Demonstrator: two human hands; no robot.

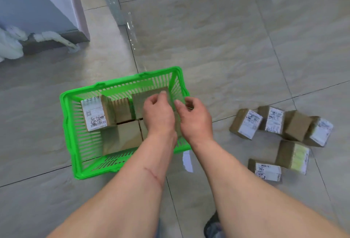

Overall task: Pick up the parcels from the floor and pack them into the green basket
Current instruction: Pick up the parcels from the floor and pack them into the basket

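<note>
The green basket (66, 124) stands on the tiled floor and holds several brown parcels, one with a white label (94, 114) at its left end. Both hands are over the basket's right end. My left hand (158, 114) pinches the top of an upright brown parcel (144, 100) there. My right hand (196, 117), fingers curled, has its thumb at that parcel's right side by the basket wall. Several more parcels lie on the floor to the right, among them a labelled one (246, 125) and one with a yellowish face (293, 155).
A grey wall corner with a baseboard (75, 34) and white foam-wrapped piping (51, 37) sits at the back left. A scrap of white paper (187, 160) lies by the basket's near right corner. A dark shoe (214, 226) shows at the bottom.
</note>
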